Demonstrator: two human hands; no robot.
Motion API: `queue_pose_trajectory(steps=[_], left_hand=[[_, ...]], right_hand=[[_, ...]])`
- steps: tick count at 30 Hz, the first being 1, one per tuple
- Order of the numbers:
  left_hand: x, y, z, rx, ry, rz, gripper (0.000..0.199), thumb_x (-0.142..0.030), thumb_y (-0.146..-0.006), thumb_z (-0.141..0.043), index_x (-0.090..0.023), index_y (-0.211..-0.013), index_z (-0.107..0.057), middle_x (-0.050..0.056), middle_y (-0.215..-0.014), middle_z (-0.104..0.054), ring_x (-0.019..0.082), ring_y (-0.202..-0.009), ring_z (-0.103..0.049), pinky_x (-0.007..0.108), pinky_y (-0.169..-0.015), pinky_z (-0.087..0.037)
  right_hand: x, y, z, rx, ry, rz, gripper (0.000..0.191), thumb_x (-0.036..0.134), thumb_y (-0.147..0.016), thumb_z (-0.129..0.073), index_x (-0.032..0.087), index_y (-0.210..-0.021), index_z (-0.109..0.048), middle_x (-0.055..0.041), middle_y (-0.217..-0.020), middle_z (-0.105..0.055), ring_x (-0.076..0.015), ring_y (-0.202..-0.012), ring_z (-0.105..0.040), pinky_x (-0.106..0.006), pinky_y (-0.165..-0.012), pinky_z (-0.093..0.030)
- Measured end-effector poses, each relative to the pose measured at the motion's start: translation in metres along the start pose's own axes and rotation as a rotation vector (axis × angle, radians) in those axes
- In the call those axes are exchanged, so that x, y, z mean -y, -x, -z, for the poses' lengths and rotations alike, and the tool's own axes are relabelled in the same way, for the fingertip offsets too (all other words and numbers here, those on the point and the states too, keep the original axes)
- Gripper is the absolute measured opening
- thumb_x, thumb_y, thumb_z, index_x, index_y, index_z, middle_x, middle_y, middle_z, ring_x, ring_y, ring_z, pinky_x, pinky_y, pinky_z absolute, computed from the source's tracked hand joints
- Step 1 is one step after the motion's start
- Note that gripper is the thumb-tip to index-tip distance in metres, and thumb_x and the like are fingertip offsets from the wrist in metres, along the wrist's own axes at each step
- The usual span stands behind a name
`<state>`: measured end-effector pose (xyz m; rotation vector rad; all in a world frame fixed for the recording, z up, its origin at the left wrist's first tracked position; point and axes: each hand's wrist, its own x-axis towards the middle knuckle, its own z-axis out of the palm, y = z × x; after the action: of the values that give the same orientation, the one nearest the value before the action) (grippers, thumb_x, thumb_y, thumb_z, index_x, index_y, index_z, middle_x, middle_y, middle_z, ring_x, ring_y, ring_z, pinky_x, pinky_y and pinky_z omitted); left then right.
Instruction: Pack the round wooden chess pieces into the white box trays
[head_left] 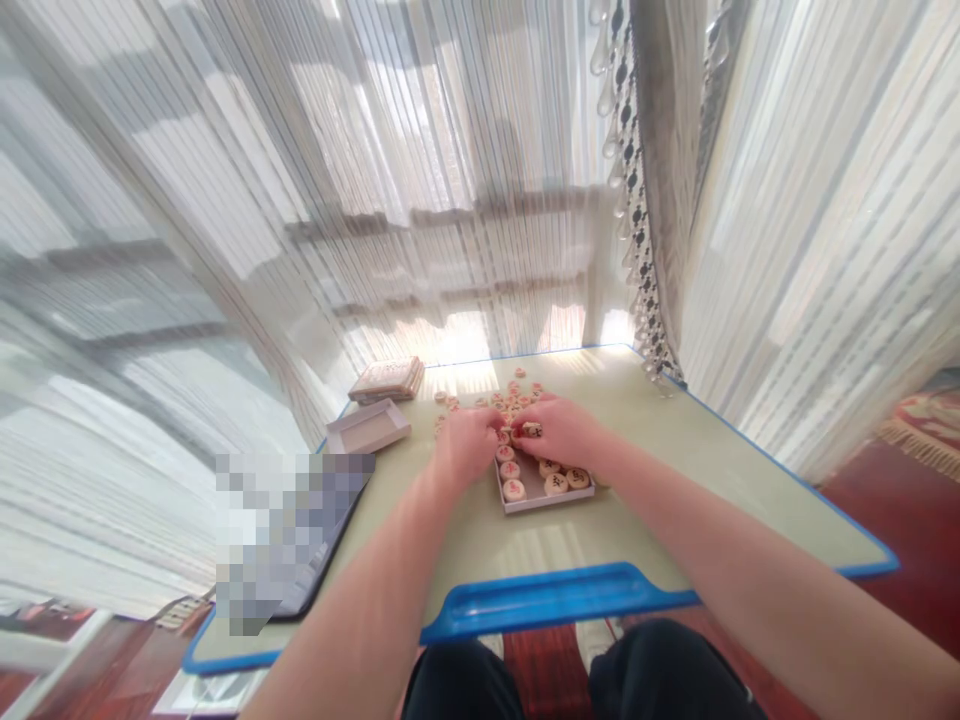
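Note:
A shallow white box on the table holds round Chinese chess pieces. Red-marked pieces line its left side, and black-marked ones lie at its right. Over the box's far left corner, my left hand has its fingers curled together; whatever they hold is hidden. My right hand is closed on a black-marked Chinese chess piece above the far part of the box, covering some of its contents. Beyond both hands, several loose pieces are scattered on the table.
The pale table has a blue rim. At its left are the box's lid-like white tray, a stack of small boxes or books and a partly blurred dark device. Sheer curtains hang behind the far edge.

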<state>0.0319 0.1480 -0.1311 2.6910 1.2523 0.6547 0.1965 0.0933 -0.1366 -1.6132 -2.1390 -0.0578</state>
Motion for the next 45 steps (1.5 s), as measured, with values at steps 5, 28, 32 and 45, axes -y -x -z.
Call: queue_pose_trajectory(steps=[5,28,32,45], left_hand=[[-0.002,0.000,0.000,0.005,-0.023,0.004,0.034,-0.011,-0.069,-0.041,-0.022,-0.084,-0.071,0.003,-0.087,-0.071,0.019,-0.086,-0.062,0.028,-0.081,-0.047],[-0.001,-0.003,-0.002,-0.044,0.017,-0.072,0.037,-0.017,-0.079,-0.036,-0.020,-0.099,-0.067,0.004,-0.100,-0.068,0.020,-0.096,-0.059,0.032,-0.090,-0.044],[-0.002,-0.001,-0.001,-0.009,0.094,-0.190,0.034,-0.017,-0.078,-0.039,-0.022,-0.088,-0.071,0.001,-0.098,-0.069,0.018,-0.096,-0.058,0.028,-0.091,-0.044],[-0.008,0.004,0.006,0.103,0.174,-0.370,0.037,-0.007,-0.067,-0.041,-0.023,-0.077,-0.073,-0.002,-0.092,-0.070,0.016,-0.092,-0.057,0.027,-0.093,-0.043]], right_hand=[[-0.003,-0.001,-0.002,0.020,-0.019,0.080,0.015,0.031,-0.076,-0.057,0.026,-0.079,-0.071,-0.0004,-0.082,-0.070,-0.0188,-0.087,-0.058,-0.030,-0.084,-0.042],[-0.028,-0.005,-0.001,0.023,-0.105,-0.143,0.039,0.033,-0.090,-0.032,0.028,-0.098,-0.070,0.0029,-0.114,-0.064,-0.0204,-0.104,-0.050,-0.036,-0.096,-0.036],[-0.026,-0.006,0.000,0.101,-0.057,-0.074,0.049,0.037,-0.093,-0.023,0.028,-0.094,-0.071,0.0018,-0.114,-0.064,-0.0217,-0.101,-0.051,-0.037,-0.094,-0.036],[-0.035,-0.003,0.002,0.058,0.053,-0.119,0.053,0.040,-0.094,-0.020,0.021,-0.093,-0.069,-0.0055,-0.105,-0.066,-0.0197,-0.100,-0.054,-0.034,-0.093,-0.035]])
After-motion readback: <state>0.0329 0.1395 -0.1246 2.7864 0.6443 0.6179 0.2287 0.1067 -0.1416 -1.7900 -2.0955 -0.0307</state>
